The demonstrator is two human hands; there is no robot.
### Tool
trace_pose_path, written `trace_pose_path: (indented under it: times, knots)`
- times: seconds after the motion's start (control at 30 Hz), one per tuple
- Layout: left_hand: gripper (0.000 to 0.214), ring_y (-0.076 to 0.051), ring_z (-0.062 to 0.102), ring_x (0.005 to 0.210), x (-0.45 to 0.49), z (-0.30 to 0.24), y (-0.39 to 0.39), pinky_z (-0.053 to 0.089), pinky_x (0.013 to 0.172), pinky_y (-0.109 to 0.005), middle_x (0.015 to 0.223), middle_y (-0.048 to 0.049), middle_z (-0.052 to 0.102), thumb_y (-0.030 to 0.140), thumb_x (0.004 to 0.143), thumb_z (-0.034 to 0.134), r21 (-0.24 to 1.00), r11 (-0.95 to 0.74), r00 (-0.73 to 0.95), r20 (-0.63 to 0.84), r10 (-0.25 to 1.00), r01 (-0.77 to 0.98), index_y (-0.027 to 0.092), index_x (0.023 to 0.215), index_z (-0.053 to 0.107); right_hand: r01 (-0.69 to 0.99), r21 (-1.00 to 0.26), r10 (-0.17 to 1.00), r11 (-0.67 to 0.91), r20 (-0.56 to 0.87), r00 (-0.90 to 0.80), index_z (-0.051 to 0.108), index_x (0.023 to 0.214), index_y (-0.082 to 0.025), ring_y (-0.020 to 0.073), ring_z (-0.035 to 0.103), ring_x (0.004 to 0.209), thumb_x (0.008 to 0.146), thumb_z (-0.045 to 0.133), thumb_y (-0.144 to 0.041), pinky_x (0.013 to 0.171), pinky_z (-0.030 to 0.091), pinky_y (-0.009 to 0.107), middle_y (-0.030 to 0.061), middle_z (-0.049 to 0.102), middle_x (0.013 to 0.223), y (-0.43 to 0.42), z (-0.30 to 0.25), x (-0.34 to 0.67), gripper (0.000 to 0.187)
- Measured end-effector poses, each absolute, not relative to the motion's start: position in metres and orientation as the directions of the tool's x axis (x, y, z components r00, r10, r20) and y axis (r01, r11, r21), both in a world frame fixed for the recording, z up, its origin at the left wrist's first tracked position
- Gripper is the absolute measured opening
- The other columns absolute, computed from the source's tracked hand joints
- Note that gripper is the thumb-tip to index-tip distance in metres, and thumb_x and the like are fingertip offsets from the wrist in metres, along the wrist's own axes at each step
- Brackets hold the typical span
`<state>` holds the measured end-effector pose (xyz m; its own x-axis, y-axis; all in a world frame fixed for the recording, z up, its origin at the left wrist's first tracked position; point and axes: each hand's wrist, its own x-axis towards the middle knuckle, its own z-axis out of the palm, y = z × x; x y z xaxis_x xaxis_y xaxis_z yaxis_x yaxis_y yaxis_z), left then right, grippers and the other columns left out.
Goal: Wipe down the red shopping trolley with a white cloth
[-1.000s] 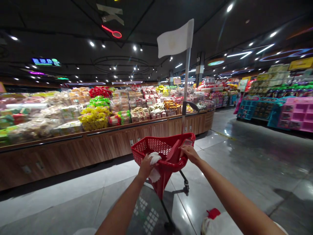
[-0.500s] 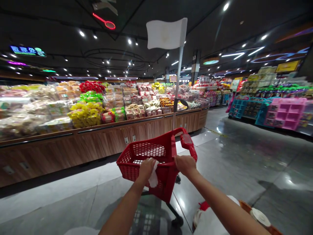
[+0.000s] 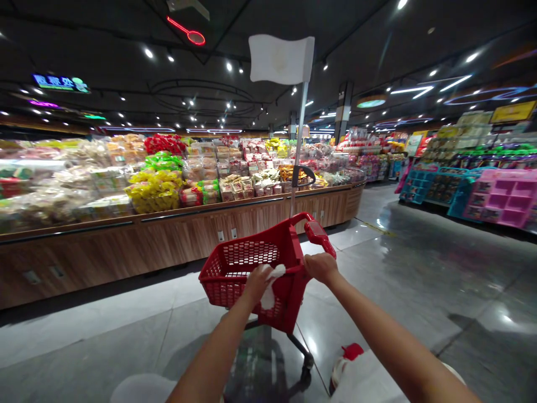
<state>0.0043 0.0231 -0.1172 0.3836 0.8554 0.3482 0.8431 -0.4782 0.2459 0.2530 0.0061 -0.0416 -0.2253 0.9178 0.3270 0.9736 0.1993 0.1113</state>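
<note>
A red shopping cart (image 3: 291, 308) with a perforated basket stands in front of me, turned sideways, and its basket looks bare inside. On the near rim of the basket, my left hand (image 3: 255, 284) is closed around a white cloth (image 3: 271, 291), which could also be a tissue, and it hangs down the outer wall. My right hand (image 3: 321, 267) is wrapped around the cart's red handle frame at the near end. A pole with a white flag (image 3: 280, 59) and a dark hook-like bracket (image 3: 302, 176) rises behind the handle.
A long wooden display counter (image 3: 188, 229) heaped with packaged food runs behind the cart. Pink shelving (image 3: 501, 196) and blue racks (image 3: 432, 187) stand to the right. Grey glossy floor (image 3: 403, 268) surrounds the cart. A red-and-white shoe (image 3: 350, 355) shows low down.
The scene has shifted slightly right in view, while the cart has turned a little. The white cloth's upper end now sticks out rightward over the rim. Both hands keep their hold.
</note>
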Motion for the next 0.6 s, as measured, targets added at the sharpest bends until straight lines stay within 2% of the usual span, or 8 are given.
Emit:
trace_pose_path:
  times: [0.13, 0.23, 0.33, 0.4, 0.43, 0.6]
  knots:
    - [0.016, -0.019, 0.057, 0.1, -0.074, -0.134, 0.018, 0.044, 0.087, -0.032, 0.106, -0.0037, 0.06, 0.026, 0.093, 0.051, 0.108, -0.267, 0.232, 0.263, 0.937, 0.958, 0.025, 0.105, 0.06, 0.968, 0.16, 0.929, 0.192, 0.288, -0.232, 0.073, 0.084, -0.017, 0.0225, 0.069, 0.07, 0.097, 0.035, -0.035, 0.063, 0.044, 0.029, 0.0119, 0.073, 0.077, 0.021, -0.037, 0.274, 0.044]
    - [0.017, -0.021, 0.057, 0.101, -0.085, -0.136, 0.006, 0.043, 0.088, -0.034, 0.109, -0.0048, 0.06, 0.028, 0.093, 0.051, 0.077, -0.186, 0.162, 0.247, 0.955, 0.979, 0.025, 0.107, 0.061, 0.967, 0.155, 0.925, 0.204, 0.293, -0.242, 0.072, 0.083, -0.016, 0.0223, 0.068, 0.077, 0.097, 0.036, -0.031, 0.068, 0.043, 0.03, 0.0125, 0.073, 0.084, 0.025, -0.039, 0.271, 0.041]
    - [0.021, -0.025, 0.057, 0.101, -0.053, -0.133, 0.0, 0.043, 0.086, -0.037, 0.108, -0.0074, 0.061, 0.034, 0.093, 0.05, 0.093, -0.112, 0.086, 0.251, 0.964, 0.989, 0.023, 0.106, 0.063, 0.916, 0.115, 0.865, 0.383, 0.302, -0.4, 0.069, 0.092, -0.018, 0.021, 0.064, 0.089, 0.096, 0.04, -0.028, 0.08, 0.041, 0.032, 0.0103, 0.07, 0.096, 0.017, -0.058, 0.239, 0.031]
    - [0.025, -0.026, 0.057, 0.103, -0.021, -0.129, 0.001, 0.044, 0.085, -0.037, 0.11, -0.0085, 0.061, 0.037, 0.094, 0.048, 0.109, -0.134, 0.105, 0.236, 0.966, 0.985, 0.022, 0.106, 0.064, 0.848, 0.076, 0.799, 0.525, 0.299, -0.522, 0.066, 0.1, -0.019, 0.0213, 0.06, 0.097, 0.095, 0.045, -0.029, 0.091, 0.037, 0.034, 0.0084, 0.068, 0.101, 0.008, -0.079, 0.209, 0.024]
    - [0.025, -0.026, 0.056, 0.105, -0.006, -0.127, 0.002, 0.044, 0.085, -0.036, 0.111, -0.0083, 0.061, 0.037, 0.094, 0.048, 0.115, -0.165, 0.136, 0.228, 0.964, 0.98, 0.022, 0.108, 0.063, 0.836, 0.056, 0.787, 0.546, 0.309, -0.534, 0.065, 0.104, -0.019, 0.0225, 0.057, 0.101, 0.093, 0.047, -0.03, 0.096, 0.034, 0.037, 0.0086, 0.067, 0.104, 0.004, -0.089, 0.196, 0.023]
    - [0.025, -0.023, 0.056, 0.106, 0.021, -0.124, 0.005, 0.045, 0.087, -0.033, 0.116, -0.0081, 0.06, 0.029, 0.095, 0.046, 0.108, -0.271, 0.244, 0.21, 0.947, 0.957, 0.022, 0.114, 0.06, 0.897, 0.019, 0.844, 0.441, 0.331, -0.422, 0.061, 0.113, -0.018, 0.0259, 0.048, 0.112, 0.085, 0.052, -0.018, 0.105, 0.024, 0.041, 0.0118, 0.061, 0.116, 0.0, -0.119, 0.174, 0.029]
